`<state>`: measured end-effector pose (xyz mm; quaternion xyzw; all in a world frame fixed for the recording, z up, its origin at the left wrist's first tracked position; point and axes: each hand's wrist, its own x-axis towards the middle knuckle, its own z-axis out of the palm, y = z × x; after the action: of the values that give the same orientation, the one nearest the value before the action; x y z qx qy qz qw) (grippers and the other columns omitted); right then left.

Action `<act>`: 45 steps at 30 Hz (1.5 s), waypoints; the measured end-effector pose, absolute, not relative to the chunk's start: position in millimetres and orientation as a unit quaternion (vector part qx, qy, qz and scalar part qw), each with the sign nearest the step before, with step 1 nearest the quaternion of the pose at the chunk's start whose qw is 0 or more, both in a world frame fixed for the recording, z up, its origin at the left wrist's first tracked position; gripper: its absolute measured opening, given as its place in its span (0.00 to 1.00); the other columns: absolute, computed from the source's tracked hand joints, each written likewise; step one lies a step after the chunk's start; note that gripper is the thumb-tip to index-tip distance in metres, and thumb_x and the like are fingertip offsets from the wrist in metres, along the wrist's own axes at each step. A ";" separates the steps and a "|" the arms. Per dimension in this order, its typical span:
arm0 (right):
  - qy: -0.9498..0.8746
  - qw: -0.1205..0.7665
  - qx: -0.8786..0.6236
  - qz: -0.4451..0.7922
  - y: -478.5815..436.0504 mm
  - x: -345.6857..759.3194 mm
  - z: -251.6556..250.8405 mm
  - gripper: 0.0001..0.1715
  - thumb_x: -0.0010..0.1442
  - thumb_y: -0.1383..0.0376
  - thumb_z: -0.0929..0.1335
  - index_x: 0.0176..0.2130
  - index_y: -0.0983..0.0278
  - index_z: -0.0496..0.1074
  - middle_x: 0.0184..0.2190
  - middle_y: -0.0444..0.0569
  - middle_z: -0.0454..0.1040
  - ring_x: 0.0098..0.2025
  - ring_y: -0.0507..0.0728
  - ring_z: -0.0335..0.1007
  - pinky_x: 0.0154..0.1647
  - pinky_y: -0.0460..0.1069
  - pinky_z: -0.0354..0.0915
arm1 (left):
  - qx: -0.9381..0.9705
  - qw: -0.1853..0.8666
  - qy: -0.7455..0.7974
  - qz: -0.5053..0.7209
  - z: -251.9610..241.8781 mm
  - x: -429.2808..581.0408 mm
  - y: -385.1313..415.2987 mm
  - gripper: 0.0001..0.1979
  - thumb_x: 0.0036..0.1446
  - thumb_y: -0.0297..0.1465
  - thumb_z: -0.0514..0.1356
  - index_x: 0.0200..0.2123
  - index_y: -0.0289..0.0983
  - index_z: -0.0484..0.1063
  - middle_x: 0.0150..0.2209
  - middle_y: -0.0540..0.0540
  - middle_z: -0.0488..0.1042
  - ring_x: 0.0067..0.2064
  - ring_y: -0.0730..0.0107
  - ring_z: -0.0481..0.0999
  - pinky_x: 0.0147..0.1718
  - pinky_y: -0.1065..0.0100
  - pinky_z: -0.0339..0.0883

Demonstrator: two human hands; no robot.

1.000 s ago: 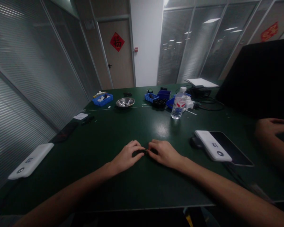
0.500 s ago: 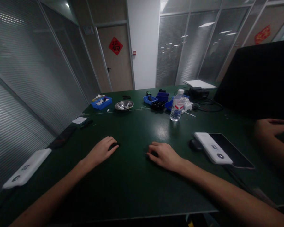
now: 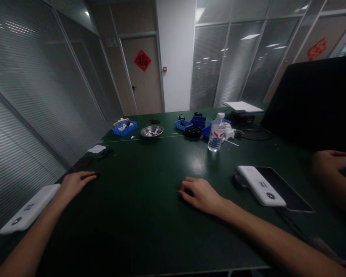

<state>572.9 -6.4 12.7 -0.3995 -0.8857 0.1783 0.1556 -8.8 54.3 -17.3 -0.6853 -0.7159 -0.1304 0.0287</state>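
Note:
My left hand (image 3: 75,182) lies palm down on the dark green table (image 3: 150,215) at the far left, fingers stretched out flat. It rests between a dark phone (image 3: 81,164) and a white power bank (image 3: 29,209); anything beneath it is hidden. Near the table's middle, my right hand (image 3: 200,194) rests with fingers curled, pinching a small dark object (image 3: 180,189) at its fingertips.
A second white power bank (image 3: 261,185) lies on a dark tablet (image 3: 285,188) to the right. Another person's hand (image 3: 331,159) rests at the right edge by a black monitor (image 3: 314,100). A water bottle (image 3: 217,132), blue bins (image 3: 125,127), a metal bowl (image 3: 151,131) and cables stand at the back.
My left hand left the right hand at the table's middle and slid far left to beside the phone and power bank. The right hand stayed put.

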 end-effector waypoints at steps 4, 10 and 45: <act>-0.885 0.147 -0.406 0.176 -6.6 572.4 13.3 0.09 0.70 0.61 0.67 0.41 0.63 0.75 0.39 0.46 0.72 0.33 0.51 0.67 0.33 0.46 0.58 | -0.699 0.027 -0.705 -0.119 -23.0 -6.3 56.3 0.27 0.58 0.50 0.55 0.48 0.41 0.83 0.49 0.41 0.82 0.50 0.46 0.80 0.52 0.54 0.71; -0.883 0.147 -0.409 0.176 -8.9 572.5 16.5 0.10 0.70 0.60 0.66 0.41 0.63 0.74 0.39 0.46 0.72 0.33 0.51 0.67 0.33 0.46 0.57 | -0.738 0.058 -0.657 -0.142 -38.3 -8.9 59.6 0.25 0.62 0.47 0.52 0.48 0.40 0.81 0.52 0.40 0.80 0.52 0.49 0.79 0.54 0.54 0.70; -0.892 0.135 -0.397 0.166 -9.0 571.4 18.1 0.10 0.70 0.61 0.66 0.41 0.64 0.74 0.38 0.47 0.71 0.34 0.52 0.68 0.34 0.46 0.58 | -0.704 0.128 -0.693 -0.091 -8.9 53.4 31.4 0.23 0.65 0.38 0.46 0.45 0.34 0.79 0.48 0.34 0.78 0.50 0.48 0.76 0.51 0.53 0.69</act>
<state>571.4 -9.0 18.1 -0.3971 -0.8924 0.1662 0.1352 53.4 31.4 -8.9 -0.7035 -0.6932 -0.0907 0.1278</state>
